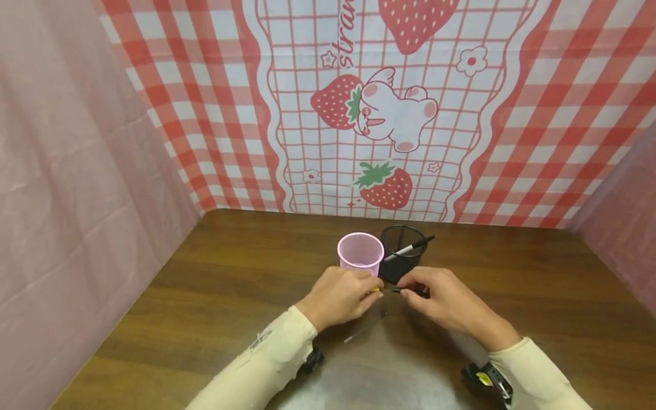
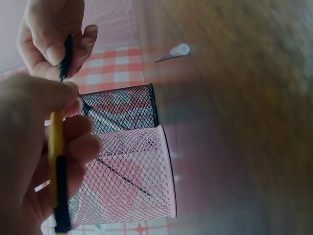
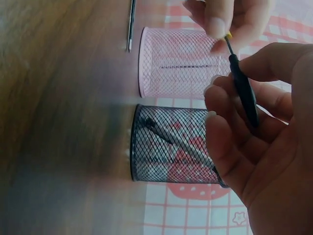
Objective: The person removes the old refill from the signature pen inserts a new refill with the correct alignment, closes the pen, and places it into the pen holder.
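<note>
My left hand [image 1: 342, 296] grips the yellow barrel [image 2: 56, 139] of a pen, which has a black part along its lower end in the left wrist view. Between the fingers of my right hand [image 1: 448, 299] is a tapered black pen piece [image 3: 243, 90]. A thin dark rod [image 3: 229, 46] runs from that piece to the yellow end at my left fingertips. Both hands are close together in front of two mesh cups. A thin, clear pen refill [image 1: 365, 330] lies on the table below the hands.
A pink mesh cup [image 1: 360, 234] stands behind my left hand. Beside it on the right is a black mesh cup [image 1: 397, 272], with a white and black pen [image 1: 410, 248] leaning inside. The wooden table [image 1: 215, 296] ends at a strawberry-print cloth [image 1: 359, 188].
</note>
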